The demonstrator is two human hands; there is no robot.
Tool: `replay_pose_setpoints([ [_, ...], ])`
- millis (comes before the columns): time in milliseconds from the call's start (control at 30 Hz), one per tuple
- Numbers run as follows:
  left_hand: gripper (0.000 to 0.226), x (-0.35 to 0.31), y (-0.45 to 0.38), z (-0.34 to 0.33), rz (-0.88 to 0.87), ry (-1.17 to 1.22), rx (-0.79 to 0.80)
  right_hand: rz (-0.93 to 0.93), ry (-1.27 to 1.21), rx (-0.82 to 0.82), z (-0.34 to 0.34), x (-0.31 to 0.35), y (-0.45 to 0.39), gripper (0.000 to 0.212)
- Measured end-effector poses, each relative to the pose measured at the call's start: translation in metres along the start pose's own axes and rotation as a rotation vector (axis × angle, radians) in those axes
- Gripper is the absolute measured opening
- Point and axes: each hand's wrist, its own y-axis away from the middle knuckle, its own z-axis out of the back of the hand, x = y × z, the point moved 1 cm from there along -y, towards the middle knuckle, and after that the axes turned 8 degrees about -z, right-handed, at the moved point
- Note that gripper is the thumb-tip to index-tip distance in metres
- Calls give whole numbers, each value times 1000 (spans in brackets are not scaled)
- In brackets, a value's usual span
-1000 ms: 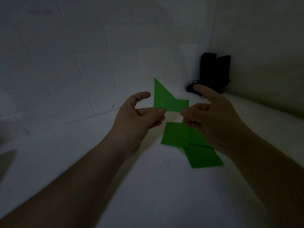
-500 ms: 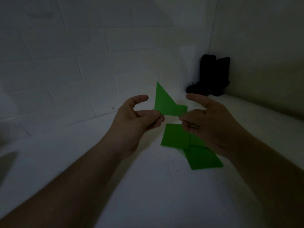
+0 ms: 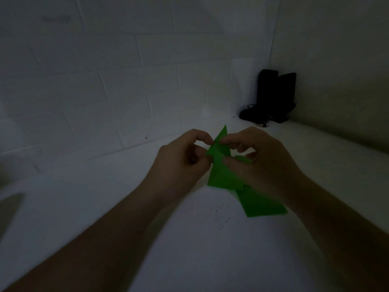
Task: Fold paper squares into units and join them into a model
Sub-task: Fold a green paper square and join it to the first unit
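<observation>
both your hands on the folded green unit (image 3: 219, 152)
left hand (image 3: 185, 163) and right hand (image 3: 265, 163) pinch it — loose green squares (image 3: 263, 204) lie beneath.

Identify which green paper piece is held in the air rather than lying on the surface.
The pointed folded green unit, pinched between the left hand and right hand; the flat green sheets lie below.

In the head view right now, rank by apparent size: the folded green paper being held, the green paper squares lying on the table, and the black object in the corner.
1. Green paper squares, partly hidden by the right hand.
2. Black object, farther away, so true size is unsure.
3. Folded green paper, pinched by both hands (left hand), partly covered and merging with the squares, so this is unsure.
</observation>
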Motion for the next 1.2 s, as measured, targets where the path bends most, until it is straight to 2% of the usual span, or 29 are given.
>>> replay_pose_setpoints([
  [200,22,-4,-2,-8,-62,274,-86,-182,-325,65,3,7,3,41],
  [433,29,-10,-3,-7,-58,359,-91,-290,-469,131,3,10,2,19],
  [600,29,-10,-4,-5,-61,337,-102,-362,-627,201,5,12,3,20],
  [700,33,-8,-3,-5,-70,314,-130,-373,-639,266,2,16,5,4],
  [833,29,-9,-2,-5,-67,309,-135,-399,-609,249,2,16,4,2],
  [967,44,-12,-2,-6,-48,290,-97,-372,-591,265,4,17,5,8],
  [1067,52,-13,-2,-7,-16,373,-75,-358,-572,251,3,18,6,5],
  [1200,57,-10,-4,-6,49,560,-124,-417,-652,202,3,17,4,13],
])
